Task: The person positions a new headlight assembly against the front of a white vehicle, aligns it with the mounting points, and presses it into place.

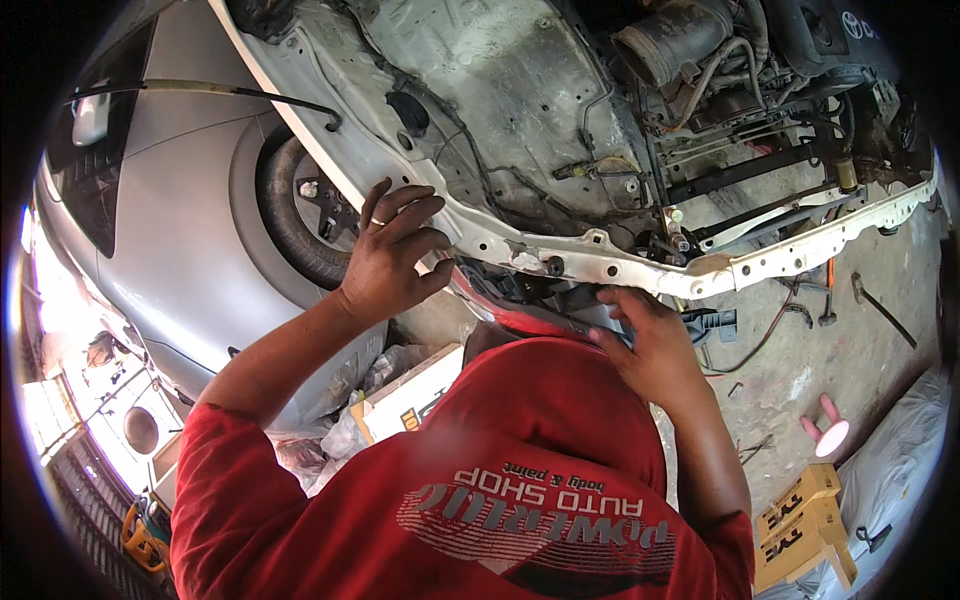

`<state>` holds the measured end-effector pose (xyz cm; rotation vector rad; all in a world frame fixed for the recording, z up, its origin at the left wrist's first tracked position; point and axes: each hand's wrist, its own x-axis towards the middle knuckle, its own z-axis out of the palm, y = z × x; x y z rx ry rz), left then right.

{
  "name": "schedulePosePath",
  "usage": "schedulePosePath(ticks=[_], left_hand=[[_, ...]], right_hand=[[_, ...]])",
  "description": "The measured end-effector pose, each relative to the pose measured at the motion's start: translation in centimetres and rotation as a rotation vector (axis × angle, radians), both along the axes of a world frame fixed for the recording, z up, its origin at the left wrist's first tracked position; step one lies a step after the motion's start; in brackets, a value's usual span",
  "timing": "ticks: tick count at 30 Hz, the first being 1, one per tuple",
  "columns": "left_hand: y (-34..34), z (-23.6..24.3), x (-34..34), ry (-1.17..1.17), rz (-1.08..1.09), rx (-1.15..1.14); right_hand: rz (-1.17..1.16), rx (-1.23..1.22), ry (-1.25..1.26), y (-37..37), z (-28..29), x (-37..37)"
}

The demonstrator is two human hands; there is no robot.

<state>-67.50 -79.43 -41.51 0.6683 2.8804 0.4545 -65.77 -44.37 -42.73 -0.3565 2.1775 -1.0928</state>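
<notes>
On the left, a silver car (185,200) is seen, and its black wheel (283,215) is partly covered by the left hand (395,250). At the top right, a gray air hose (665,48) and more dirty engine parts are shown. On the gray floor (780,370), a hammer (885,312) is seen at the right. Below it, two brown boxes (800,525) are placed beside a big plastic-covered bundle (900,440). A pale box (415,395) is partly hidden by the red shirt (560,400), which blocks the view of the middle of the floor.

A long, bent white metal rail (585,264) is stretched across the open car front, just ahead of both hands. Its left bend is met by the left hand, whose fingers are spread and a little bent. Under the rail, between the hands, a black car part (520,288) is mostly hidden. The right hand (645,335) is held beside its right end, with the fingers curled. Whether anything is gripped by either hand cannot be told.
</notes>
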Motion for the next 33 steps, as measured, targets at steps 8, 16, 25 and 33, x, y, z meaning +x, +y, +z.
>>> schedulePosePath(ticks=[8, 16, 25, 33], left_hand=[[1.5, 1.7, 3.3, -0.18, 0.443, 0.415], [2.6, 0.7, 6.1, -0.408, 0.78, 0.973], [3.7, -0.7, 9.4, -0.418, 0.93, 0.876], [0.0, -3.2, 9.5, -0.114, 1.041, 0.415]], right_hand=[[-0.082, -0.472, 0.017, -9.0, 0.9, -2.1], [-0.085, -0.584, 0.078, -12.5, 0.3, -2.6], [-0.043, -0.423, -0.138, -13.7, -3.0, -1.5], [0.205, -0.177, 0.306, -18.5, -3.3, -4.4]])
